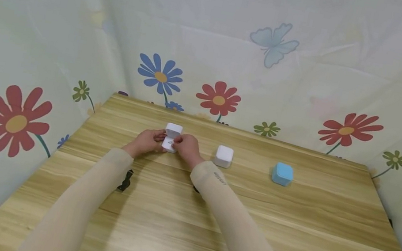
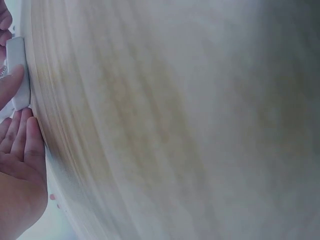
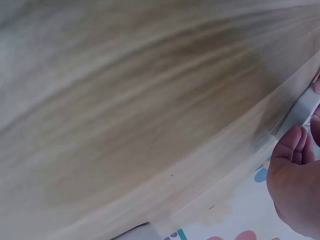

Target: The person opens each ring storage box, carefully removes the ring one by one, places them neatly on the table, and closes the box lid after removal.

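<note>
A small white hinged box (image 1: 169, 145) stands with its lid raised near the far left of the table, like a jewellery box. My left hand (image 1: 146, 143) holds it from the left, fingers along its side; in the left wrist view the thumb (image 2: 12, 86) lies across its white wall (image 2: 19, 52). My right hand (image 1: 188, 148) reaches in from the right with curled fingers. Its fingertips pinch at a small silvery piece of jewellery (image 3: 306, 124) at the box's opening. The fingers mostly cover this piece, and its exact kind is hidden.
On the wooden table (image 1: 239, 226), a closed white box (image 1: 224, 156) stands right of my right hand, with a light blue box (image 1: 283, 174) farther right. A black object (image 1: 125, 181) lies beside my left sleeve. Flower-printed cloth (image 1: 207, 46) hangs behind the table.
</note>
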Tool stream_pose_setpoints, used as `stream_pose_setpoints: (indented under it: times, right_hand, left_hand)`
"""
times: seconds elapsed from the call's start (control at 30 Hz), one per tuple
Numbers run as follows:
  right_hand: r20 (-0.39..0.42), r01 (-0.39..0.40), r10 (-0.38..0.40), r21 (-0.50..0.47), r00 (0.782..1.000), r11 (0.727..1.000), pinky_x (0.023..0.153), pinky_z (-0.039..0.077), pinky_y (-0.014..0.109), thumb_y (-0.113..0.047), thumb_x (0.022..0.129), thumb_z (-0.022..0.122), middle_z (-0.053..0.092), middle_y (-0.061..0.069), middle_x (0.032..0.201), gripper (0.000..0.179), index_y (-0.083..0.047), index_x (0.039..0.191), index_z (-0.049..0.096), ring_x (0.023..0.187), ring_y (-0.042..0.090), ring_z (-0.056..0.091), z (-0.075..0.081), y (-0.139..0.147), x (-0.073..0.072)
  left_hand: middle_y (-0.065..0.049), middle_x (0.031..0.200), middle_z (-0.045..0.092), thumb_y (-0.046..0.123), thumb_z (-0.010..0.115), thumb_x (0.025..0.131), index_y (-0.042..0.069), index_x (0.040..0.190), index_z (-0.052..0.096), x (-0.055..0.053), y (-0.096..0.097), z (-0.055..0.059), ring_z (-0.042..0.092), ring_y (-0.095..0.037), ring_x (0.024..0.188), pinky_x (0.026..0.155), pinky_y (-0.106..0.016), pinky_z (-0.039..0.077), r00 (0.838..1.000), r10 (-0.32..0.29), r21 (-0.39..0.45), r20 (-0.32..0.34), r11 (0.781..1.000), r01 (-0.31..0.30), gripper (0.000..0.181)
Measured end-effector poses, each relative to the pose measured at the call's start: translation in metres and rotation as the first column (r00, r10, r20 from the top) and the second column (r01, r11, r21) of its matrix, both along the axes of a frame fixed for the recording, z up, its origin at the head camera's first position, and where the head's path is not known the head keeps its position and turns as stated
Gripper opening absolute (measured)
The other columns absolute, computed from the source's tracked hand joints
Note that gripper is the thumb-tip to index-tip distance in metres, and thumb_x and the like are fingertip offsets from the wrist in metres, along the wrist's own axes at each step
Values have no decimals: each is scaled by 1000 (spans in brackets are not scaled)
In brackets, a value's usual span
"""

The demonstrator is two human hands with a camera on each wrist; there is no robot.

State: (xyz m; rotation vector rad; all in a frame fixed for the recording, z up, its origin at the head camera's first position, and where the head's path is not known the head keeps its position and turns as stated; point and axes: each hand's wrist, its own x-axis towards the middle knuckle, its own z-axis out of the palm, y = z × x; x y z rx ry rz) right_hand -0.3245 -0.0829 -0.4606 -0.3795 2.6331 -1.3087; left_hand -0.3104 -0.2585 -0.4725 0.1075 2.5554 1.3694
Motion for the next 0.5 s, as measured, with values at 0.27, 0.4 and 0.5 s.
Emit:
stream_pose_setpoints:
  times: [0.27, 0.4, 0.5]
  right_hand:
    - [-57, 2, 3, 93, 998, 996, 93, 56, 36, -5, 95, 67, 77, 17, 108, 14, 3, 103, 76, 102, 30, 69, 0, -3, 2]
    - [-80, 1, 6, 92, 997, 996, 93, 56, 36, -4, 93, 68, 77, 18, 106, 13, 4, 100, 76, 102, 32, 69, 1, -4, 2]
    - [-88, 3, 5, 92, 996, 996, 92, 56, 36, -3, 92, 69, 77, 18, 104, 12, 4, 98, 76, 102, 32, 69, 2, -5, 2]
  left_hand:
    - [-28, 157, 43, 3, 71, 90, -7, 158, 27, -3, -1, -2, 44, -40, 147, 123, -46, 38, 1000, -15, 8, -4, 1000, 15, 81]
    - [-28, 157, 43, 3, 71, 90, -7, 158, 27, -3, -2, -3, 44, -40, 147, 123, -46, 38, 1000, -9, 9, -6, 1000, 9, 81]
    - [-27, 157, 43, 2, 71, 90, -7, 158, 27, -4, -2, -4, 44, -40, 147, 123, -46, 38, 1000, -8, 6, -6, 1000, 8, 81]
